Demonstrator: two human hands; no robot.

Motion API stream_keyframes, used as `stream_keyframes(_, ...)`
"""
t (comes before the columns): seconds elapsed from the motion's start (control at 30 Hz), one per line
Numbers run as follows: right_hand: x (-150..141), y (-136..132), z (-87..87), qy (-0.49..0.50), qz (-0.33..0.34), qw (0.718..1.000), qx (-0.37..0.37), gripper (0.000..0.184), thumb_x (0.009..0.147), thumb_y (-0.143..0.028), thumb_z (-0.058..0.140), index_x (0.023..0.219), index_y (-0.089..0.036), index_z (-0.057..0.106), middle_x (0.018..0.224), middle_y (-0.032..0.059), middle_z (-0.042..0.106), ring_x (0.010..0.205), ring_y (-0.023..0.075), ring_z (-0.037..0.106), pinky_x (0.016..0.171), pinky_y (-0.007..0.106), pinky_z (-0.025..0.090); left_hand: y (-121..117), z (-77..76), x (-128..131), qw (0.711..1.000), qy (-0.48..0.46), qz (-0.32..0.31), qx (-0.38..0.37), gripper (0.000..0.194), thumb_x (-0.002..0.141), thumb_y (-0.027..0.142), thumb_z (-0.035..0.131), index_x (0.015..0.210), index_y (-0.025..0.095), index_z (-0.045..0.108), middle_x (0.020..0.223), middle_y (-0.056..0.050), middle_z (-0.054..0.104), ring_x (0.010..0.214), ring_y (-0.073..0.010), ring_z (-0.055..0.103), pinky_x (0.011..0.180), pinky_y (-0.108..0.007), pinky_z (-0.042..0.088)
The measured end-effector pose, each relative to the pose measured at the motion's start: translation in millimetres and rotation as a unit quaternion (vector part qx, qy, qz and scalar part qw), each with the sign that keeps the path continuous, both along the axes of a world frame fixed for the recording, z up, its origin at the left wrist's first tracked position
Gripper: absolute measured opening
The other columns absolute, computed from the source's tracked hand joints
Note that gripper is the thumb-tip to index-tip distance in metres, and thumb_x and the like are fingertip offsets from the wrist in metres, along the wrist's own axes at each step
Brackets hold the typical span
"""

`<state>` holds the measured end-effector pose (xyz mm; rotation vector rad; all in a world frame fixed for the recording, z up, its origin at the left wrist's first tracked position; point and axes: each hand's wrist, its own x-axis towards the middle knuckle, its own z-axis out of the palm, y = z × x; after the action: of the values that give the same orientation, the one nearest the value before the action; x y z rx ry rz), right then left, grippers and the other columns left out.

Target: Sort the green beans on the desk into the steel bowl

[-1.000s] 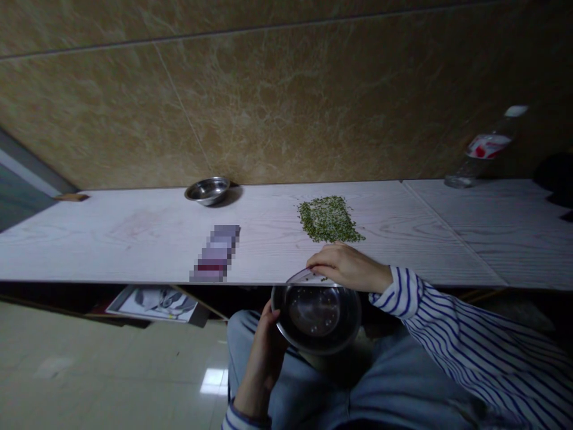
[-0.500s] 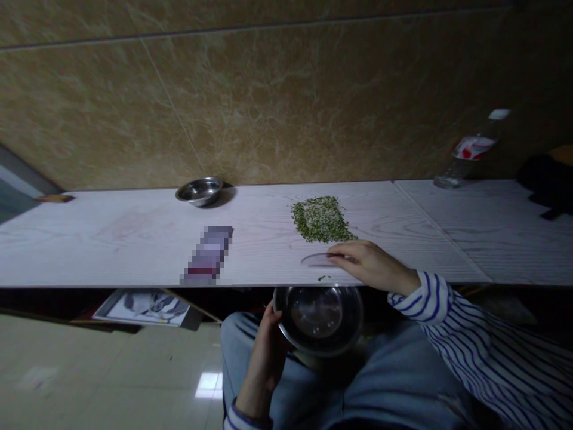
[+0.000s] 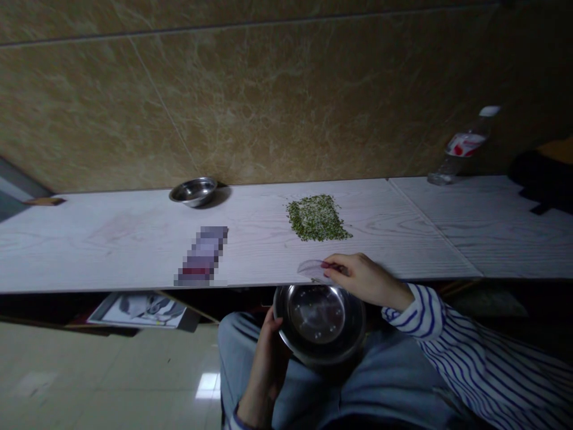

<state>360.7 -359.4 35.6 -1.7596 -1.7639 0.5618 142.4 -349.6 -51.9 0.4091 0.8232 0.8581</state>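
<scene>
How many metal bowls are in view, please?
2: the small bowl sits on the table near the wall; the large bowl is in the left hand, below the table edge.

The left hand (image 3: pixel 270 343) grips the left side of the bowl (image 3: pixel 319 355), thumb at the rim; the other fingers are mostly hidden, probably curled beneath it. Its forearm (image 3: pixel 256 394) rises from below the bowl's left side, wrist nearly straight, striped cuff (image 3: pixel 237 420) at the bottom. Over the bowl's far right rim, the right hand (image 3: pixel 363 279) points leftward, back upward, thumb and fingertips pinching a clear piece (image 3: pixel 310 269). Its sleeved forearm (image 3: pixel 465 340) slants in from the bowl's right, wrist bare.
</scene>
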Motion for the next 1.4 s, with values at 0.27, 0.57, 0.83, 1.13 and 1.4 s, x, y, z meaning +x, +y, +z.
stream_keyframes(0.27,5,-9,3.1,0.033,0.001,0.999,0.013,0.02,0.088,-0.029,0.056,0.097,-0.021,0.071,0.092,0.0033,0.075,0.08,0.0169,0.068,0.071,0.028,0.051,-4,-4.5,-3,0.999,0.051,-0.011,0.017,0.045,0.062,0.028,0.066,0.106,0.023,0.07,0.097,-0.006,0.076,0.104,-0.0347,0.065,0.082,-0.043,0.05)
stream_keyframes(0.57,40,-16,1.0,0.083,-0.085,0.991,0.061,0.026,0.085,-0.039,0.058,0.096,-0.019,0.071,0.093,0.0059,0.074,0.081,0.0196,0.068,0.072,0.03,0.054,-12,-9.0,-3,0.999,0.044,-0.01,0.01,0.042,0.064,0.028,0.068,0.105,0.025,0.072,0.098,-0.006,0.076,0.111,-0.0356,0.062,0.09,-0.044,0.048)
stream_keyframes(0.83,93,-15,-8.6,0.085,-0.186,0.976,0.071,0.026,0.078,-0.041,0.06,0.091,-0.02,0.069,0.085,0.0059,0.074,0.074,0.0207,0.068,0.065,0.032,0.054,-12,-7.1,5,0.998,0.039,-0.045,0.018,0.049,0.065,0.032,0.073,0.112,0.022,0.071,0.104,-0.01,0.074,0.112,-0.0382,0.061,0.093,-0.047,0.046)
stream_keyframes(1.13,109,2,-10.5,0.047,-0.21,0.974,0.076,0.022,0.078,-0.035,0.058,0.089,-0.019,0.069,0.083,0.0058,0.074,0.071,0.0191,0.067,0.063,0.029,0.051,-6,-7.4,9,0.999,0.034,-0.04,0.009,0.056,0.067,0.033,0.074,0.121,0.022,0.067,0.11,-0.01,0.073,0.115,-0.0378,0.06,0.098,-0.047,0.044)
stream_keyframes(1.4,89,16,-10.9,0.073,-0.155,0.983,0.063,0.024,0.08,-0.038,0.057,0.09,-0.019,0.069,0.082,0.0052,0.073,0.071,0.0183,0.067,0.062,0.028,0.051,0,-12.3,7,0.999,0.028,-0.034,-0.012,0.061,0.067,0.034,0.074,0.126,0.024,0.065,0.114,-0.01,0.073,0.119,-0.0384,0.058,0.102,-0.049,0.041)
